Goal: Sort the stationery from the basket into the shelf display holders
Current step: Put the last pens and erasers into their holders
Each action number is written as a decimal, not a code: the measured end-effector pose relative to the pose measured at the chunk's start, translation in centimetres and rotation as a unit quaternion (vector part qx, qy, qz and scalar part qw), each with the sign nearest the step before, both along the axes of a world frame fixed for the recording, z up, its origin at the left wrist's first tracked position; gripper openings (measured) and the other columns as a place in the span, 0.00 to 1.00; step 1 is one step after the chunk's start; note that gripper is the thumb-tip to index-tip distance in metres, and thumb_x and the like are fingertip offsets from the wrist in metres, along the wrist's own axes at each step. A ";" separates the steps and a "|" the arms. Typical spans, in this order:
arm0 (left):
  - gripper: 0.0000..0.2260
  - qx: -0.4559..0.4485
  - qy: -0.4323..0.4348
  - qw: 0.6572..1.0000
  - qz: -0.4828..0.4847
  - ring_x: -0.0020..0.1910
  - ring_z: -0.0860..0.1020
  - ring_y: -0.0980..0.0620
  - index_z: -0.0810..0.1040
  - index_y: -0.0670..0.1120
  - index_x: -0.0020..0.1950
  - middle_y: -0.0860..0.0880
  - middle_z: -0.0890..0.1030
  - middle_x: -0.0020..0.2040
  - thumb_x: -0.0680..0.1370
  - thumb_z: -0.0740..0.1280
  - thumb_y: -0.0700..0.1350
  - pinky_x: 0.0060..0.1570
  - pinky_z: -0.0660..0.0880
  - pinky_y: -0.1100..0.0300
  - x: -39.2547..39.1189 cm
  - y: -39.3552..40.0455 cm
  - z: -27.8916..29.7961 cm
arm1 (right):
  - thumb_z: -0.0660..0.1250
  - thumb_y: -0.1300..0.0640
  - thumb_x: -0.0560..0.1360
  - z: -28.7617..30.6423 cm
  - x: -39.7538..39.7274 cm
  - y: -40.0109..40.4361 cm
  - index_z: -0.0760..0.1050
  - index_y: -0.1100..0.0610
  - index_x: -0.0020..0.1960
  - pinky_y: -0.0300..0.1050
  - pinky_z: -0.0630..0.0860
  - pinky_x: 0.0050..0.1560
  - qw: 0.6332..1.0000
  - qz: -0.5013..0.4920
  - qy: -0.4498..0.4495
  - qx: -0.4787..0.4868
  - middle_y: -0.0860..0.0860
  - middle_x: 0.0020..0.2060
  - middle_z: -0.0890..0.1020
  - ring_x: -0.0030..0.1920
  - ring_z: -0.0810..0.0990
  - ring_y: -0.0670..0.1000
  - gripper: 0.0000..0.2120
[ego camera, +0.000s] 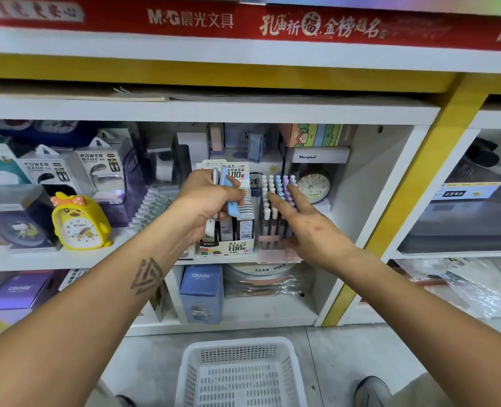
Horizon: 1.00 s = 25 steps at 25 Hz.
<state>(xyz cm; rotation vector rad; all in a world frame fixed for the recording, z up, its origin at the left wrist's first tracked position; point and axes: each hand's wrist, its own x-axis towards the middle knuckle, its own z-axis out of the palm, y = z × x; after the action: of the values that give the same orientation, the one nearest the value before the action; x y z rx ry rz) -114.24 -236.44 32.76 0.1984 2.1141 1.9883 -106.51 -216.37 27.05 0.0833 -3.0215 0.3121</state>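
My left hand [211,201] grips two pens [227,195], one light blue and one white, in front of the pencil-lead display box [237,245] on the middle shelf. My right hand [308,227] reaches with straight fingers into the pen holder [272,254], its fingertips touching the pastel caps of the upright pens [275,186]. A white plastic basket [240,374] stands on the floor below, between my arms, and looks empty.
A yellow duck alarm clock [78,221] and power bank boxes [102,168] stand to the left on the same shelf. A round clock [313,186] sits behind the pen holder. Blue boxes [202,292] fill the lower shelf. My shoes [372,389] flank the basket.
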 end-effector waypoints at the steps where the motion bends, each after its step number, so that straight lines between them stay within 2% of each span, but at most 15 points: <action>1: 0.08 0.001 0.000 1.000 0.003 0.28 0.79 0.48 0.79 0.38 0.48 0.41 0.81 0.33 0.71 0.72 0.31 0.21 0.67 0.65 -0.2 -0.3 0.1 | 0.69 0.70 0.74 0.1 -0.3 0.0 0.45 0.42 0.81 0.48 0.68 0.70 1.000 0.001 0.011 0.002 0.54 0.81 0.41 0.79 0.57 0.61 0.50; 5: 0.07 0.000 0.012 1.000 0.024 0.25 0.78 0.52 0.80 0.38 0.47 0.43 0.81 0.31 0.71 0.73 0.31 0.21 0.68 0.67 -0.8 -1.6 0.5 | 0.68 0.70 0.74 0.3 -1.4 0.0 0.44 0.42 0.81 0.46 0.72 0.64 1.000 0.002 0.000 0.001 0.53 0.81 0.40 0.77 0.61 0.61 0.49; 7: 0.08 -0.003 0.016 0.999 0.028 0.24 0.78 0.52 0.80 0.38 0.48 0.42 0.81 0.33 0.71 0.72 0.32 0.21 0.67 0.66 -0.9 -2.3 0.6 | 0.70 0.63 0.76 0.6 -1.6 -0.5 0.43 0.42 0.81 0.54 0.65 0.72 0.999 -0.019 -0.002 0.039 0.54 0.81 0.42 0.79 0.54 0.61 0.47; 9: 0.07 0.005 0.010 0.999 0.030 0.25 0.77 0.52 0.80 0.37 0.49 0.40 0.80 0.34 0.72 0.72 0.31 0.21 0.66 0.66 -1.1 -3.0 0.7 | 0.72 0.49 0.75 1.2 -1.8 -1.6 0.44 0.46 0.81 0.64 0.53 0.76 0.992 -0.024 0.054 0.108 0.55 0.81 0.47 0.81 0.48 0.59 0.46; 10: 0.07 0.008 0.004 0.999 0.033 0.25 0.77 0.51 0.80 0.38 0.49 0.40 0.80 0.34 0.72 0.72 0.31 0.21 0.65 0.66 -1.1 -3.5 0.7 | 0.72 0.46 0.74 1.7 -2.0 -2.6 0.47 0.49 0.81 0.64 0.51 0.77 0.990 -0.005 0.087 0.115 0.55 0.81 0.51 0.81 0.49 0.58 0.46; 12: 0.08 0.021 -0.022 0.999 0.034 0.26 0.74 0.50 0.80 0.37 0.50 0.40 0.79 0.34 0.72 0.72 0.32 0.21 0.64 0.66 -1.0 -4.5 0.7 | 0.71 0.49 0.76 2.1 -2.5 -4.9 0.53 0.53 0.80 0.59 0.55 0.78 0.989 0.057 0.111 0.073 0.56 0.80 0.55 0.79 0.56 0.59 0.41; 15: 0.08 0.067 -0.092 0.993 0.009 0.25 0.70 0.51 0.78 0.37 0.51 0.39 0.79 0.35 0.73 0.72 0.34 0.20 0.63 0.67 -0.4 -5.9 0.8 | 0.64 0.62 0.78 2.0 -3.1 -7.9 0.63 0.56 0.76 0.55 0.68 0.71 0.989 0.087 0.093 0.072 0.57 0.76 0.64 0.73 0.67 0.62 0.28; 18: 0.11 0.122 -0.130 0.984 0.001 0.21 0.69 0.53 0.76 0.35 0.56 0.40 0.78 0.31 0.75 0.70 0.35 0.19 0.62 0.67 0.0 -7.8 0.8 | 0.63 0.61 0.76 3.0 -3.6 -9.9 0.72 0.57 0.69 0.57 0.64 0.72 0.981 0.070 0.159 0.090 0.56 0.70 0.72 0.69 0.71 0.59 0.21; 19: 0.10 0.141 -0.130 0.981 -0.006 0.22 0.68 0.54 0.77 0.34 0.56 0.42 0.77 0.30 0.76 0.69 0.34 0.19 0.63 0.67 0.1 -8.5 0.9 | 0.64 0.60 0.77 3.7 -3.7 -10.7 0.73 0.57 0.68 0.57 0.67 0.70 0.982 0.070 0.167 0.058 0.55 0.67 0.75 0.66 0.74 0.58 0.19; 20: 0.09 0.153 -0.124 0.980 -0.017 0.23 0.68 0.54 0.77 0.34 0.56 0.43 0.77 0.29 0.76 0.68 0.34 0.19 0.64 0.67 0.2 -9.2 0.9 | 0.64 0.59 0.78 4.4 -3.8 -11.4 0.75 0.56 0.66 0.55 0.72 0.66 0.986 0.064 0.148 -0.038 0.55 0.64 0.79 0.62 0.77 0.57 0.17; 21: 0.07 0.155 -0.112 0.981 -0.026 0.24 0.69 0.54 0.78 0.35 0.54 0.44 0.76 0.29 0.77 0.67 0.33 0.20 0.65 0.67 0.4 -9.9 1.0 | 0.64 0.57 0.80 5.2 -3.7 -12.4 0.77 0.56 0.64 0.54 0.78 0.58 0.976 0.050 0.095 -0.192 0.55 0.58 0.82 0.55 0.81 0.57 0.14; 22: 0.06 0.150 -0.098 0.983 -0.031 0.25 0.69 0.54 0.79 0.36 0.52 0.44 0.76 0.29 0.77 0.67 0.33 0.20 0.66 0.66 0.5 -10.7 1.0 | 0.65 0.57 0.80 5.8 -3.5 -13.3 0.78 0.55 0.62 0.52 0.81 0.50 0.932 0.043 0.022 -0.359 0.56 0.51 0.85 0.48 0.83 0.57 0.11; 23: 0.05 0.139 -0.081 0.986 -0.034 0.25 0.69 0.54 0.80 0.37 0.51 0.45 0.76 0.29 0.76 0.67 0.33 0.21 0.66 0.66 0.7 -11.2 1.0 | 0.67 0.57 0.80 6.2 -3.2 -14.1 0.77 0.56 0.61 0.50 0.82 0.42 0.871 0.041 -0.041 -0.488 0.58 0.45 0.86 0.41 0.83 0.57 0.10; 24: 0.05 0.124 -0.063 0.990 -0.032 0.24 0.69 0.54 0.80 0.38 0.50 0.46 0.76 0.28 0.76 0.68 0.33 0.21 0.66 0.65 0.8 -11.8 1.0 | 0.69 0.59 0.79 6.4 -3.1 -14.6 0.76 0.57 0.60 0.47 0.81 0.38 0.827 0.059 -0.075 -0.554 0.60 0.41 0.86 0.38 0.83 0.57 0.10; 25: 0.05 0.107 -0.048 0.993 -0.028 0.24 0.68 0.55 0.80 0.39 0.50 0.47 0.76 0.27 0.76 0.69 0.33 0.22 0.66 0.65 0.8 -12.3 1.0 | 0.71 0.61 0.78 6.4 -2.9 -15.0 0.75 0.58 0.61 0.46 0.80 0.37 0.818 0.077 -0.093 -0.563 0.62 0.40 0.85 0.38 0.82 0.58 0.13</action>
<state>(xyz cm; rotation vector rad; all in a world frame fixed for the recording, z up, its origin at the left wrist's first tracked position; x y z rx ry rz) -113.48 -248.72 33.72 0.1925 1.8162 2.1439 -109.40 -231.40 33.48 0.1962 -2.4446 2.0965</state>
